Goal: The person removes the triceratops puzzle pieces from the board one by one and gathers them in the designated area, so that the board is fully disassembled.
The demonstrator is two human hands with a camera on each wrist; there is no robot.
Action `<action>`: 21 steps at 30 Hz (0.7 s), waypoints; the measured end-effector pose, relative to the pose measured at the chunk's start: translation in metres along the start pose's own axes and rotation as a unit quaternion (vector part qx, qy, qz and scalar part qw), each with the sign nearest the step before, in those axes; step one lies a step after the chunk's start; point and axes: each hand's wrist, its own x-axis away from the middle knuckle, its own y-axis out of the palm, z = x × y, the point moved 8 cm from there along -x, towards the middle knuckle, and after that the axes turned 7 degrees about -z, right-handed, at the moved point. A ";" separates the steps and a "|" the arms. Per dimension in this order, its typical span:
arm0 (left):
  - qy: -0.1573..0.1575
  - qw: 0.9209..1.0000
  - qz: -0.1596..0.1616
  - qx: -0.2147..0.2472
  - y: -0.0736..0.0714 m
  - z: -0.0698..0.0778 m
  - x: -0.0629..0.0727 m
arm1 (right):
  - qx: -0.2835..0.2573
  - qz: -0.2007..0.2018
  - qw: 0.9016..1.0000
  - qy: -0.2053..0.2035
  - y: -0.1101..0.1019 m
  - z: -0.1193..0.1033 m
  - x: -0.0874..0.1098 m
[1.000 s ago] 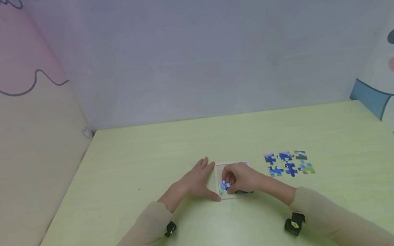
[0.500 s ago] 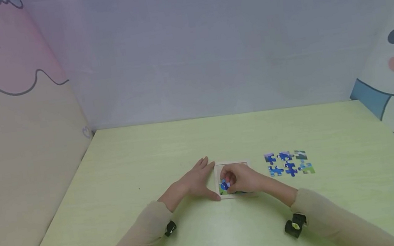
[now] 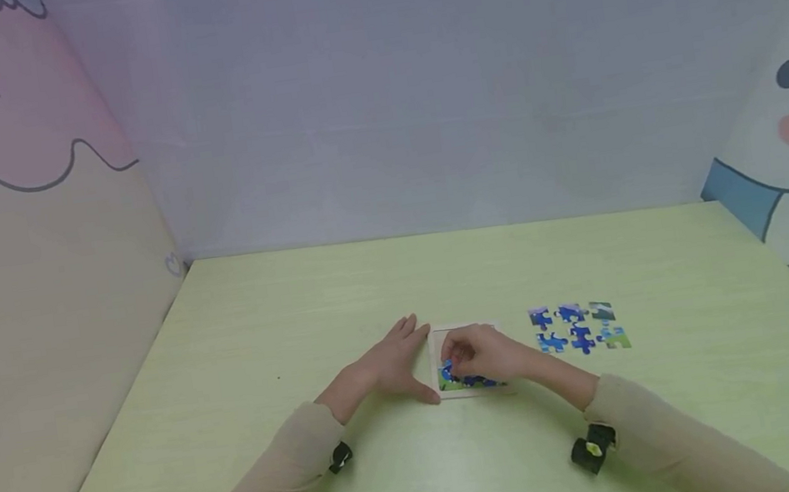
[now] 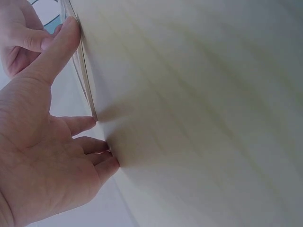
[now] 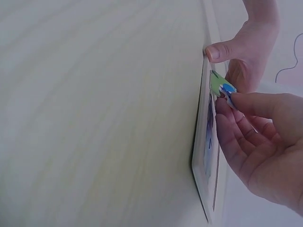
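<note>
A small puzzle tray (image 3: pixel 476 393) with a pale rim lies mid-table. My left hand (image 3: pixel 394 365) rests along its left side, fingers spread, the thumb at the near corner and the index fingertip at the far one. Over the tray, my right hand (image 3: pixel 489 353) pinches a green and blue puzzle piece (image 5: pixel 220 84) between thumb and fingers. In the right wrist view this piece is tilted, its green end close to the tray's rim by the left thumb. Blue puzzle pieces (image 3: pixel 485 382) lie along the tray's near side, partly hidden under the right hand.
Several loose puzzle pieces (image 3: pixel 580 335) lie in two rows to the right of the tray. A cloth wall (image 3: pixel 374 97) rises behind the table (image 3: pixel 297 310), with printed panels at both sides. Dark wrist cameras (image 3: pixel 591 450) sit on the sleeves.
The held puzzle piece has turned and come down toward the tray's near left corner, and more of the near row shows. My right hand has shifted only slightly; the left hand keeps its place.
</note>
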 end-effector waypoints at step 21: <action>-0.003 1.000 0.008 0.006 0.001 -0.002 -0.001 | 0.018 -0.003 0.999 0.030 -0.041 0.018 0.045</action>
